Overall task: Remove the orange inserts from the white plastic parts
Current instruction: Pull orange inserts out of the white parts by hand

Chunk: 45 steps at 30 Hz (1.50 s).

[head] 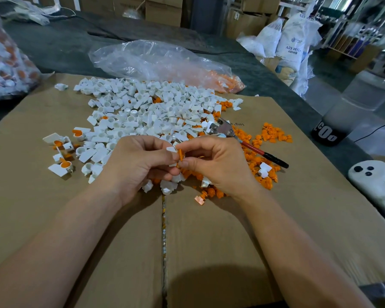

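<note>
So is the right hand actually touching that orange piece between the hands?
Touching. In the head view the right hand pinches the orange insert between thumb and forefinger; the left hand grips the white part.

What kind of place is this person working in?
Probably a factory or warehouse floor: stacked brown cardboard boxes behind, white sacks printed ABS resin, and a heap of small white plastic parts on flattened cardboard.
</note>
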Tool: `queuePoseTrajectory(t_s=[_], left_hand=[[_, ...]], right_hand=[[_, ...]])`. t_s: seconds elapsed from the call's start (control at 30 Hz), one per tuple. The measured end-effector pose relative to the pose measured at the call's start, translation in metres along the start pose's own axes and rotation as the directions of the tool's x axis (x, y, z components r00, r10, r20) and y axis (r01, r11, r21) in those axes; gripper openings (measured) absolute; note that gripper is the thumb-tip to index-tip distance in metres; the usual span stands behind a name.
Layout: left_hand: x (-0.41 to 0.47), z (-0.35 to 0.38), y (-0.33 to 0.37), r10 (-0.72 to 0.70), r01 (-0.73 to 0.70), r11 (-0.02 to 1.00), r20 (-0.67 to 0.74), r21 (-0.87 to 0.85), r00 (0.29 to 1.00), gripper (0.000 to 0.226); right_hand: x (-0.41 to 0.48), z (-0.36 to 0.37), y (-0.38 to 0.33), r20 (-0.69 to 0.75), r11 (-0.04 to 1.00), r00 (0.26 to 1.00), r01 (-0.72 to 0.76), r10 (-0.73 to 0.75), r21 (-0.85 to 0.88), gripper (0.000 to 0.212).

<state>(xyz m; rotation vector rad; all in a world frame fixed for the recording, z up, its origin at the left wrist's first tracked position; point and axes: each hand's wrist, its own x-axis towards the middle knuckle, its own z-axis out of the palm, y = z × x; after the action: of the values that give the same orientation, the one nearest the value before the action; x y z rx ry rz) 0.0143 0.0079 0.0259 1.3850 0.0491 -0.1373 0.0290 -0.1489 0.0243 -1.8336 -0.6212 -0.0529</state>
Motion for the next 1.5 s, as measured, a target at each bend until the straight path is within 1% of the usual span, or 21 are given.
queuePoseTrajectory(t_s=[0.17,0.3,0.4,0.57,0.8,0.9,1.0,1.13,1.23,1.3,1.37,1.4,1.43,1.5], left_hand=[[0.000,0.001,0.000,0.018,-0.018,1.000,-0.002,-0.010,1.000,0.009],[0.000,0.001,-0.001,0.028,-0.028,1.000,-0.010,-0.007,1.000,0.009],[-0.001,0.000,-0.001,0.030,-0.030,1.000,-0.009,-0.005,1.000,0.014],[-0.001,0.001,-0.002,0.038,-0.038,0.999,0.000,0.021,0.999,0.009],[-0.002,0.001,-0.002,0.042,-0.042,0.999,0.003,0.023,0.999,0.014],[-0.003,0.002,-0.002,0.044,-0.044,0.999,-0.002,0.022,0.999,0.019],[-0.003,0.001,-0.002,0.043,-0.043,0.999,0.001,0.024,0.999,0.014],[-0.003,0.000,-0.002,0.046,-0.046,0.999,0.005,0.021,0.999,0.016],[-0.003,-0.001,-0.003,0.044,-0.044,0.999,0.001,0.030,0.999,0.009],[-0.002,-0.001,-0.004,0.042,-0.042,0.999,-0.004,0.033,0.999,0.009],[-0.001,-0.001,-0.004,0.041,-0.041,0.999,-0.010,0.025,0.999,0.010],[-0.001,-0.001,-0.004,0.041,-0.040,0.999,-0.015,0.020,0.999,0.011],[-0.001,-0.001,-0.004,0.041,-0.041,0.999,-0.020,0.014,0.999,0.012],[0.000,-0.001,-0.003,0.039,-0.040,0.999,-0.027,-0.001,0.999,0.013]], right_hand=[[0.002,-0.002,0.001,0.011,0.996,0.997,-0.078,0.077,0.043,0.034],[0.001,-0.002,0.000,0.014,0.994,0.995,-0.101,0.100,0.046,0.033],[0.001,-0.002,0.000,0.012,0.992,0.993,-0.115,0.114,0.051,0.031],[0.000,-0.003,-0.002,0.024,0.986,0.988,-0.151,0.150,0.066,0.030],[-0.002,-0.002,-0.004,0.012,0.988,0.989,-0.148,0.147,0.039,0.030],[-0.002,-0.002,-0.004,0.003,0.989,0.990,-0.141,0.141,0.033,0.029],[-0.002,-0.002,-0.004,0.006,0.990,0.991,-0.134,0.134,0.031,0.029],[-0.002,-0.003,-0.004,0.004,0.992,0.993,-0.121,0.121,0.019,0.030],[-0.002,-0.002,-0.004,-0.003,0.993,0.993,-0.120,0.120,0.015,0.030],[-0.003,-0.001,-0.005,-0.001,0.992,0.992,-0.125,0.125,0.004,0.029],[-0.003,-0.006,-0.007,-0.049,0.991,0.990,-0.132,0.130,-0.024,0.025],[-0.003,-0.012,-0.008,-0.113,0.990,0.985,-0.136,0.132,-0.031,0.022],[-0.002,-0.021,-0.008,-0.202,0.989,0.970,-0.142,0.133,-0.032,0.019],[-0.002,-0.041,-0.007,-0.407,0.980,0.903,-0.183,0.139,-0.071,0.013]])
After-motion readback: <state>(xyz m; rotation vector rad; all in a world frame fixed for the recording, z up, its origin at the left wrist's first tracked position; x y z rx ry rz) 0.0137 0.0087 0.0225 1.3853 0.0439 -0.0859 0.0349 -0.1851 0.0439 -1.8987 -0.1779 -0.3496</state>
